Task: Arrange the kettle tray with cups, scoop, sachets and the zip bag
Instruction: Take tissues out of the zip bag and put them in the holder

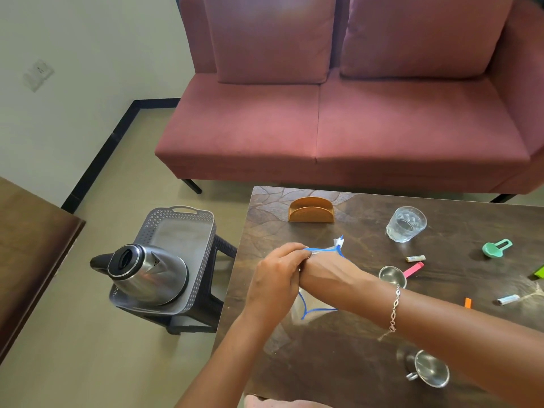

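View across a dark wooden table [294, 348] filling the lower right of the frame. At centre, the left hand [273, 278] pinches the blue-edged top of the clear zip bag [322, 251] with curled fingers. The right hand [326, 273] lies across the bag. Its fingers are hidden behind the left hand, so its grip cannot be told.

At lower left, the steel kettle [147, 272] stands on the near end of the grey perforated tray [182, 231], which rests on a dark stool [206, 313] just beside the table.

To the right of the hands on the table are:
- a glass [406, 223]
- a steel cup [393, 276]
- a second steel cup [431, 368]
- the green scoop [496, 248]
- a yellow-tipped sachet [415, 258]
- a pink sachet [413, 268]
- an orange sachet [468, 302]
- a pale blue sachet [507, 299]

An orange-brown holder [311, 209] sits near the table's far edge. A pink sofa [338, 122] fills the upper frame.
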